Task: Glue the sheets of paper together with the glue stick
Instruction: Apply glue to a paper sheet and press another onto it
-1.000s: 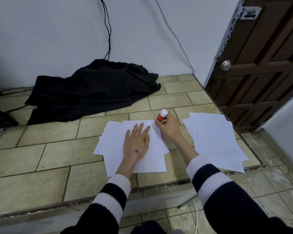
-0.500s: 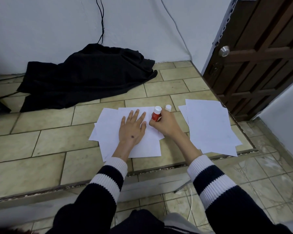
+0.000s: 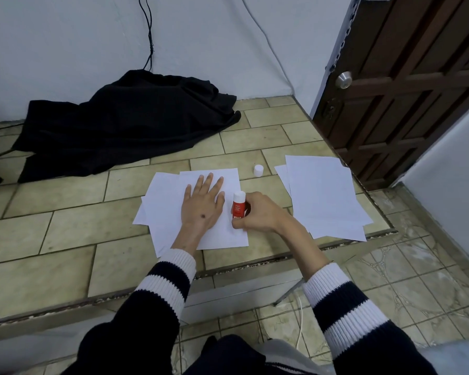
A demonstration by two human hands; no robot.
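Note:
A loose pile of white paper sheets (image 3: 163, 209) lies on the tiled floor in front of me. My left hand (image 3: 202, 205) presses flat on the top sheet, fingers spread. My right hand (image 3: 257, 213) grips a red glue stick (image 3: 238, 205) with a white end, held against the right edge of that top sheet. The stick's white cap (image 3: 258, 170) stands alone on the tile beyond my right hand. A second stack of white sheets (image 3: 325, 196) lies to the right.
A black cloth (image 3: 125, 123) is heaped against the white wall at the back left, with cables running down to it. A dark wooden door (image 3: 406, 85) stands at the right. A step edge (image 3: 255, 262) runs across just below the papers.
My right hand has drawn the glue stick down the right edge of the top sheet, toward me. The cap now shows uncovered on the tile. The left hand stays pressed on the paper.

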